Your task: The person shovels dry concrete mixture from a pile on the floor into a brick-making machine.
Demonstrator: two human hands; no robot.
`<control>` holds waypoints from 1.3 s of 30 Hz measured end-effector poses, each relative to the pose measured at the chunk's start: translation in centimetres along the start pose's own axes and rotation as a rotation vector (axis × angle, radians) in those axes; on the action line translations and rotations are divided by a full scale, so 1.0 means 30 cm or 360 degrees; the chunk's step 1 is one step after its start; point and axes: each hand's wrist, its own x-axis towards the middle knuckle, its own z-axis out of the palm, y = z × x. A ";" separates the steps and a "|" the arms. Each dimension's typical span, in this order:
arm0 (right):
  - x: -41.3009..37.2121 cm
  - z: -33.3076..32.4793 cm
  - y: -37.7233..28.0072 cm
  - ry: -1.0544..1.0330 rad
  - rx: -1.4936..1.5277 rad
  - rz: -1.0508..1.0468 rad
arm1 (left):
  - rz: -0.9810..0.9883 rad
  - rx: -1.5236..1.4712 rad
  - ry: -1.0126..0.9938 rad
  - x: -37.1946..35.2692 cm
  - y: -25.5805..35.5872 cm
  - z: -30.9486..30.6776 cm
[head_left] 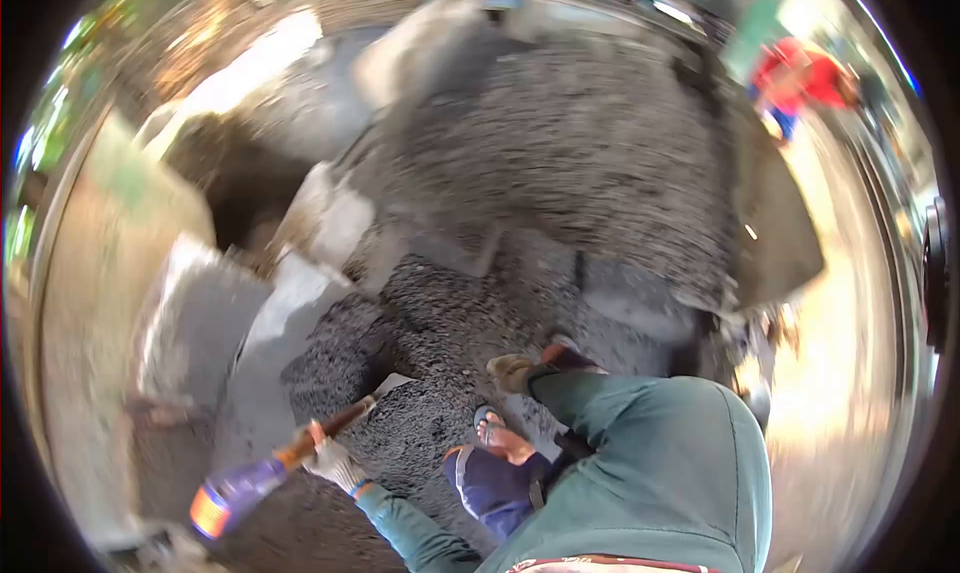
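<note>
My left hand, in a pale knitted glove, is wrapped around the wooden shaft of what looks like a shovel. The shaft's near end is covered in purple and orange, at the lower left. A pale metal edge shows at its far end against the dark gravel; the rest of the blade is hidden or too blurred to make out. My right hand, in a brownish glove, hangs over the gravel in front of my body, apart from the shovel. Its fingers are too smeared to read.
A large heap of grey gravel fills the upper middle. Pale slabs and broken blocks stand to the left, beside a dark hollow. A sandalled foot is on the ground below me. Another person in red bends at upper right.
</note>
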 end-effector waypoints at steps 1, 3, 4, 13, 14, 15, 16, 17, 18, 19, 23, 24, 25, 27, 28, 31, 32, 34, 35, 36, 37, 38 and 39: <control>-0.133 -0.018 -0.045 -0.0074 0.0033 0.0077 | -0.0030 0.0010 -0.0113 -0.019 0.027 -0.019; -0.419 -0.120 -0.170 -0.0261 0.0053 0.0221 | -0.0177 0.0125 -0.0491 -0.040 -0.025 -0.085; -0.524 -0.197 -0.256 -0.0354 0.0052 0.0267 | -0.0163 0.0111 -0.0607 -0.064 0.020 -0.095; -0.920 -0.886 -0.719 0.0218 0.0733 -0.0114 | 0.0030 -0.0203 -0.1645 -0.227 0.287 0.129; -0.970 -0.964 -0.787 0.0397 0.0834 -0.0182 | 0.0027 -0.0088 -0.1735 -0.277 0.351 0.127; -0.989 -0.994 -0.821 0.0807 0.1010 -0.0439 | 0.0022 -0.0004 -0.1795 -0.354 0.429 0.138; -1.032 -1.051 -0.872 0.0857 0.1121 -0.0497 | 0.0027 0.0087 -0.1839 -0.376 0.480 0.110; -1.113 -1.157 -0.920 0.0697 0.1117 -0.0467 | 0.0446 0.0456 -0.1981 -0.299 0.242 0.136; -1.152 -1.176 -0.944 0.0745 0.1048 -0.0505 | -0.0071 0.0130 -0.1896 -0.436 0.413 0.104; -1.187 -1.174 -0.966 0.0783 0.0983 -0.0538 | -0.0379 -0.0027 -0.2083 -0.351 0.095 0.139; -1.315 -1.131 -1.029 0.0662 0.0409 -0.0261 | -0.0609 -0.0170 -0.2150 -0.556 0.077 0.098; -1.339 -1.132 -1.031 0.0571 0.0339 -0.0151 | -0.0628 -0.0190 -0.2160 -0.583 0.061 0.087; -1.360 -1.123 -1.035 0.0485 0.0267 -0.0037 | -0.0633 -0.0207 -0.2169 -0.597 0.047 0.077; -1.371 -1.054 -1.020 0.0532 0.0188 0.0108 | -0.0538 -0.0218 -0.2185 -0.611 0.018 0.057; -1.371 -1.026 -1.026 0.0562 0.0153 0.0182 | -0.0394 -0.0181 -0.2185 -0.613 0.015 0.047; -1.367 -0.952 -1.093 0.0836 0.0576 0.0481 | 0.0570 0.0261 -0.2021 -0.595 -0.001 0.019; -1.326 -0.848 -1.084 0.1176 0.0712 0.0476 | 0.0300 0.0174 -0.2006 -0.600 -0.024 0.018; -1.278 -0.829 -1.148 0.1053 0.0893 0.0769 | -0.0553 0.0076 -0.1852 -0.596 0.194 -0.058; -1.256 -0.826 -1.172 0.0993 0.0974 0.0918 | -0.0976 0.0017 -0.1750 -0.594 0.292 -0.077; -1.230 -0.806 -1.189 0.0985 0.1038 0.0984 | -0.1255 -0.0076 -0.1615 -0.555 0.110 -0.072; -1.210 -0.788 -1.201 0.1059 0.1079 0.1001 | -0.1684 -0.0185 -0.1475 -0.537 0.227 -0.053; -1.199 -0.764 -1.211 0.1133 0.1121 0.1020 | -0.2108 -0.0289 -0.1314 -0.512 0.348 -0.042; -1.199 -0.741 -1.224 0.1198 0.1168 0.1043 | -0.2529 -0.0381 -0.1122 -0.497 0.448 -0.037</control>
